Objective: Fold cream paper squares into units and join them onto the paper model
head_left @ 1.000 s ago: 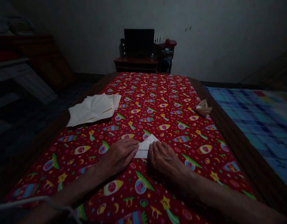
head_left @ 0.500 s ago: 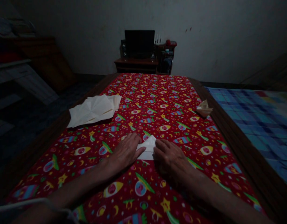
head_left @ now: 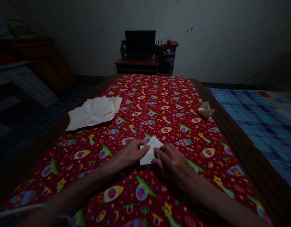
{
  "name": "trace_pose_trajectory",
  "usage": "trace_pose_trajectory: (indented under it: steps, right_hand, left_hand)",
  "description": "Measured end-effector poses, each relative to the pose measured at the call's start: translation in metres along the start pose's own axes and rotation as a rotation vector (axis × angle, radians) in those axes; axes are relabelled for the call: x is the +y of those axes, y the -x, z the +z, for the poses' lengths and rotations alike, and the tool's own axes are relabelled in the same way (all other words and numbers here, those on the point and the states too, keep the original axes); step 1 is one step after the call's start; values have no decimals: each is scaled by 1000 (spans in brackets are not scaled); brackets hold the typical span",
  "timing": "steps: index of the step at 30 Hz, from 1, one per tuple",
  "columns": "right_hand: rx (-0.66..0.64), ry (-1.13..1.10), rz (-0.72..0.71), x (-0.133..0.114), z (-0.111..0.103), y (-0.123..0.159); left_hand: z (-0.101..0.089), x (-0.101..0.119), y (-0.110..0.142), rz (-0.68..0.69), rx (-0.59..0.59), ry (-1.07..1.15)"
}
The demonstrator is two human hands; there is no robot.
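Note:
A small piece of folded white paper lies on the red patterned cloth, its pointed top facing away from me. My left hand grips its left side, thumb on top and fingers at the far edge, partly hidden. At the right side my right hand pinches the paper between thumb and bent fingers. The paper's right part is covered by that hand.
Creased white sheets lie stacked at the table's left. A folded paper piece stands near the right edge. The red cloth covers the table. Beyond it stands a dark monitor; a plaid blue surface is to the right.
My right thumb has come out below the paper's right side, and the fingers now pinch it. More of the triangular top shows. My left thumb has shifted up a little.

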State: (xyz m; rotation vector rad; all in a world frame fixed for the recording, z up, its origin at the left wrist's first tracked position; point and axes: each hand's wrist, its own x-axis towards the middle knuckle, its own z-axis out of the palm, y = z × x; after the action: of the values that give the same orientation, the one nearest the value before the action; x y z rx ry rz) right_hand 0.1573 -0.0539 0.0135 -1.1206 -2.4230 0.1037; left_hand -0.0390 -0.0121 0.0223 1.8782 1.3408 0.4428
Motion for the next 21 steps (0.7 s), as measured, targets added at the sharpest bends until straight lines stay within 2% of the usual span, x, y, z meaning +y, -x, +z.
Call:
trace_pose_trajectory:
  steps: [4, 8, 10, 12, 14, 16, 18, 21]
  right_hand:
    - [-47, -226, 17, -14, -6, -2]
    - [134, -378, 121, -16, -12, -13]
    - [243, -499, 244, -10, -16, -21]
    - [333, -699, 468, -2, -19, -28]
    - [403, -986, 712, 6, -21, -32]
    - [437, -1260, 884, 11, -19, -33]
    - [401, -1427, 966, 12, -13, -31]
    - [262, -1486, 997, 12, 0, -23]
  left_hand:
    - [-1, 17, 3, 2, 33, 168]
    - [-6, 35, 10, 187, 134, 124]
    - [-8, 39, 14, 336, 149, 85]
    - [-9, 39, 16, 480, 225, -31]
    - [-7, 36, 16, 602, 355, -227]
    - [-4, 31, 15, 688, 429, -446]
    - [1, 26, 13, 720, 411, -625]
    - [11, 15, 8, 709, 334, -734]
